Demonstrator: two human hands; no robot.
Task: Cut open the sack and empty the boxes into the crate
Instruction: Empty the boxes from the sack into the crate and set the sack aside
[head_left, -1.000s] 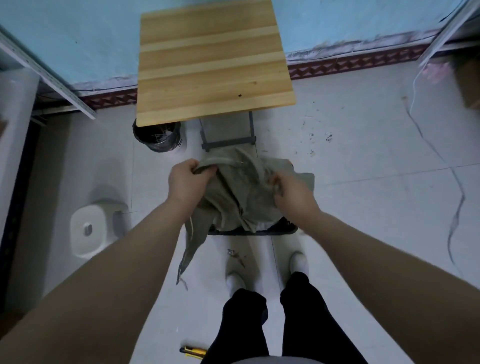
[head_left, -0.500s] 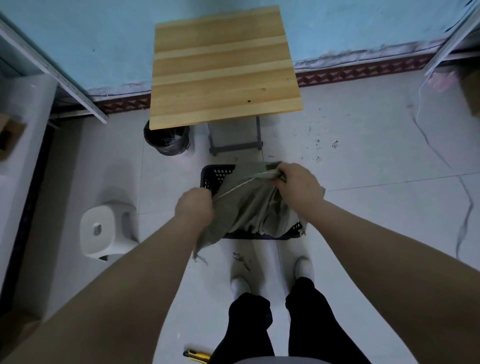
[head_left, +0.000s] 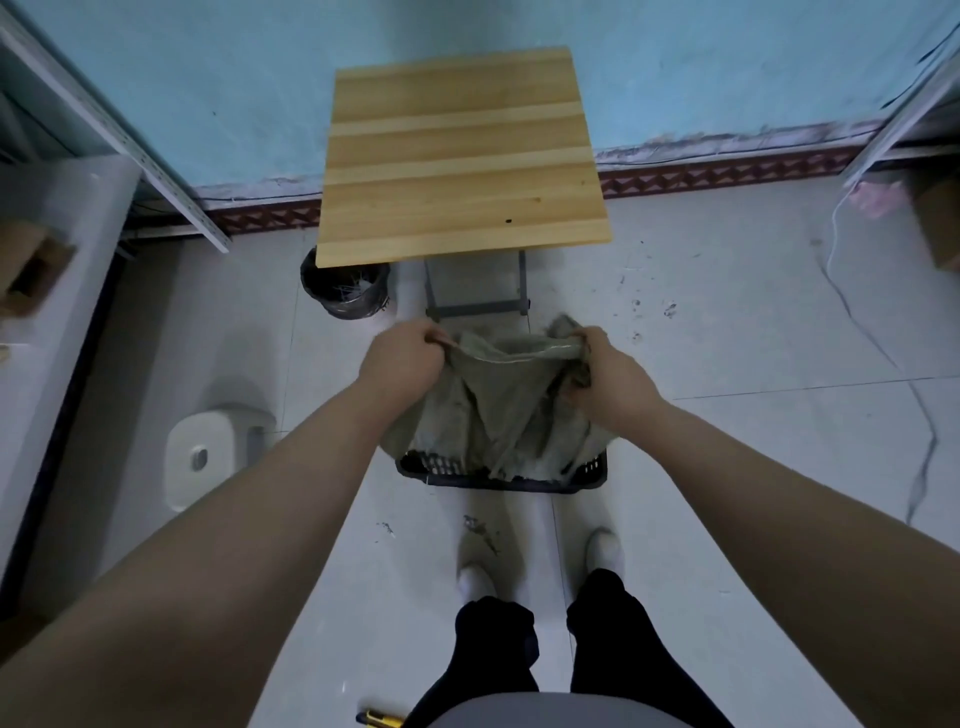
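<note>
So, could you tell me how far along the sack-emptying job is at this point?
Done, apparently: the yellow cutter lies on the floor behind the feet, suggesting cutting is over. In hand: the left hand and right hand grip the sack by its top edge, holding it limp over the black crate. Left: no boxes are visible, so whether all have dropped in cannot be told.

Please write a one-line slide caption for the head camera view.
Both hands, left and right, hold a grey woven sack over a black plastic crate.
</note>
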